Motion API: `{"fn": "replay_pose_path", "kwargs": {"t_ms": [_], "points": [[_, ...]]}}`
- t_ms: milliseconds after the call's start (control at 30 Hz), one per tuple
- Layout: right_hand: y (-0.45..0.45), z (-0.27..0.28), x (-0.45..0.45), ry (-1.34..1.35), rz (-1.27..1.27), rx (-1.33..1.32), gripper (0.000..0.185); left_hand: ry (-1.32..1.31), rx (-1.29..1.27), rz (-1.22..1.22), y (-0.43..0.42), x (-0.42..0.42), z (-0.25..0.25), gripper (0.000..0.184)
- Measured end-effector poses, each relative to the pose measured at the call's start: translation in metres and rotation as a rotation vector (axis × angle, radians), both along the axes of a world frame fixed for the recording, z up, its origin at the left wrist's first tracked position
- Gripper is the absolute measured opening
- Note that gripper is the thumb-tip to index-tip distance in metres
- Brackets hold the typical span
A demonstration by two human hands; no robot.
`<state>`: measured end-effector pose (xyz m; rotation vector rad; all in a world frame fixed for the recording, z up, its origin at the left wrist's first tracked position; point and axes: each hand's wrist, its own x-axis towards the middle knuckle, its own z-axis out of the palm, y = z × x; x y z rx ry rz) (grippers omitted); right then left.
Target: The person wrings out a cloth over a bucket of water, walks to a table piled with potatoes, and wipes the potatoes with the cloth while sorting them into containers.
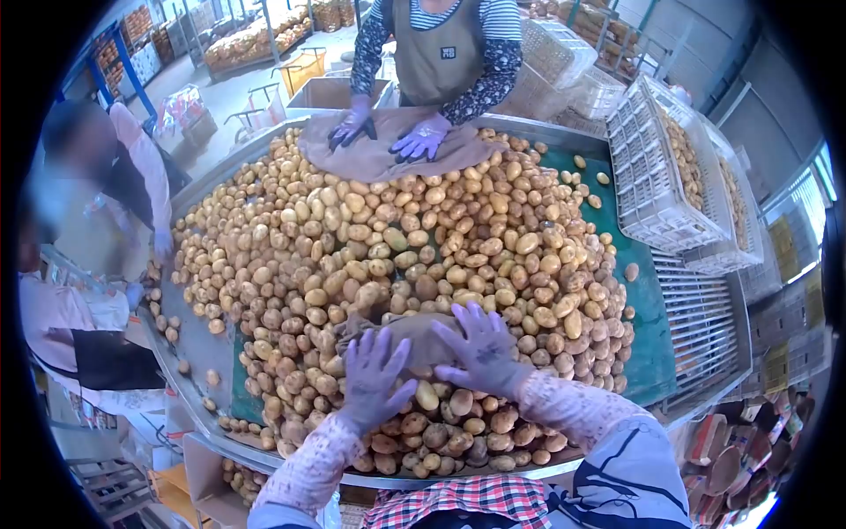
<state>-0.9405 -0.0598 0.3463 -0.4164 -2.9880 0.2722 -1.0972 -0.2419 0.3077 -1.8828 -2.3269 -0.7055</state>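
Bright warehouse point(196, 81), white crates point(648, 172) beside metal-rimmed table point(650, 331), heaped potatoes point(359, 232) (left hand point(374, 383), right hand point(486, 354) splayed at brownish cloth point(418, 339)).

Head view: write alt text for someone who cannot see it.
The wearer's purple-gloved left hand and right hand spread open at a gray-brown cloth on a heap of potatoes. Across the table, a co-worker's gloved hands rest on a larger cloth; white crates of potatoes stand at the right.

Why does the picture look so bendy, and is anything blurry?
Head view: probably a wide lens, curving the silver metal table rim; one person's head at upper left is smudged; glare at far right; oval tan potatoes look fairly sharp.
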Motion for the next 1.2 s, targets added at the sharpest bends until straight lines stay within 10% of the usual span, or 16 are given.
{"fn": "replay_pose_path", "kwargs": {"t_ms": [67,233,300,400,667,800,900,1100,1200], "points": [[0.01,-0.029,-0.02,-0.115,0.032,-0.009,0.079,0.151,-0.06,-0.025,0.022,-0.01,-0.016,0.069],[0.061,-0.061,-0.096,-0.144,-0.132,-0.128,0.081,-0.789,-0.105,0.16,0.122,-0.1,-0.014,0.049],[0.076,-0.044,-0.123,-0.268,-0.19,-0.248,0.081,-0.215,0.094,0.151,0.17,-0.15,-0.051,0.044],[0.071,-0.066,-0.155,-0.22,-0.335,-0.139,0.078,0.123,-0.465,0.076,0.218,-0.173,-0.043,0.046],[0.074,-0.068,-0.154,-0.204,-0.224,-0.323,0.069,-0.1,-0.993,0.096,0.266,-0.185,-0.046,0.083],[0.054,-0.031,-0.111,-0.44,0.081,-0.269,0.047,-0.023,-0.817,0.127,0.242,-0.153,-0.056,0.08],[0.026,-0.028,-0.061,-0.038,0.232,-0.145,0.036,0.074,-0.782,0.104,0.231,-0.127,-0.051,0.073],[0.08,0.076,0.01,-0.172,-0.113,-0.271,0.046,0.306,-0.557,-0.122,0.184,-0.13,-0.069,0.042],[0.128,0.094,0.04,0.351,-0.278,-0.127,0.033,0.026,-0.367,-0.043,0.147,-0.122,-0.04,0.042]]}}
